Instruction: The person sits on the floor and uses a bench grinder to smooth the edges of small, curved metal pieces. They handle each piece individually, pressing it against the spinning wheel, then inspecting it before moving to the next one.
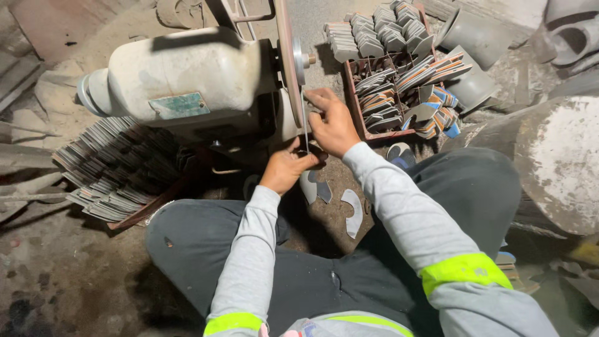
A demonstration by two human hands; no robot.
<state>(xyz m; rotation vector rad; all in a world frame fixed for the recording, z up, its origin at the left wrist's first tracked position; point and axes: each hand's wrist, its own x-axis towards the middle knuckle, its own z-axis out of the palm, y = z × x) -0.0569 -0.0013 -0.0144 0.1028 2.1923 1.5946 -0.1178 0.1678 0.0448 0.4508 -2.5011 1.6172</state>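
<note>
Both hands are up at the grinding wheel (288, 62), the thin disc seen nearly edge-on at the end of the pale motor (181, 78). The right hand (334, 125) sits just right of the wheel, fingers curled around a thin flat metal piece (304, 122) pressed against the wheel's face. The left hand (288, 167) is just below the wheel, clenched on the lower end of that same piece; the piece shows only as a narrow sliver, its shape hard to make out. Right of the wheel, a rusty tray (352, 100) holds rows of flat cut blanks, some grey, some with blue and orange edges. Left of the motor lies a fanned stack of dark plates (115, 168), partly in shadow. Below the wheel, 3 or so pale curved pieces (354, 212) lie on the floor between the knees.
</note>
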